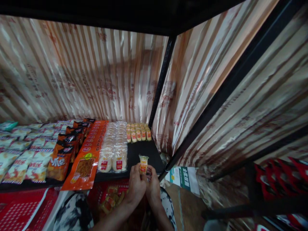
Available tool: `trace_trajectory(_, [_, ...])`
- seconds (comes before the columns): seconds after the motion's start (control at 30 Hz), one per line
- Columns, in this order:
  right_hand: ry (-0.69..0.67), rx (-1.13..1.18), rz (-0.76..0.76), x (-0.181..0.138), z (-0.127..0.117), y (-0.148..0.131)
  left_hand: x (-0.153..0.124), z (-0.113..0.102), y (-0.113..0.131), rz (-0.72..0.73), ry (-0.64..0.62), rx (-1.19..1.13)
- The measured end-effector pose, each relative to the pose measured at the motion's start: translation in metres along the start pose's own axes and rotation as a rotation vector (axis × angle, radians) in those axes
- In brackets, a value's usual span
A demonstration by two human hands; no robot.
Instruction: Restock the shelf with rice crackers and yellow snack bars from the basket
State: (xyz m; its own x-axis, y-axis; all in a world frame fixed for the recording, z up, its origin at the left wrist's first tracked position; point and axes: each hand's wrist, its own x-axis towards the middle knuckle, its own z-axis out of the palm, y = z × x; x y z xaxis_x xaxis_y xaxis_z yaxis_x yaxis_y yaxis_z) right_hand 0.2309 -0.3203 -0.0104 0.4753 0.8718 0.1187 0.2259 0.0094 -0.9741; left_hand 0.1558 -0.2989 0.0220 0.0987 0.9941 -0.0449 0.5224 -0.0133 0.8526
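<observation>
Both my hands come together at the front edge of the black shelf (144,150). Between them they hold one small wrapped snack cake (143,163) upright, with a yellow wrapper and a red label. My left hand (136,180) closes on its left side, and my right hand (151,179) on its right side. Farther back on the shelf stand several rows of matching small snack cakes (138,132). Below my left forearm, a red basket (95,195) holds more loose yellow packets (112,199).
Left of the small cakes lie clear packs of round white pastries (112,150), orange stick-snack bags (86,157), orange-black bags (60,157) and white bags (36,163). A black post (163,77) rises at the shelf corner. Red packets (274,179) sit on another rack at right.
</observation>
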Motion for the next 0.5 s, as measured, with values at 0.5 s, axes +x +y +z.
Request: trace_trajectory(0.5, [-0.032, -0.185, 0.047, 0.03, 0.022, 0.019, 0.023, 0.008, -0.009, -0.073, 0.073, -0.05])
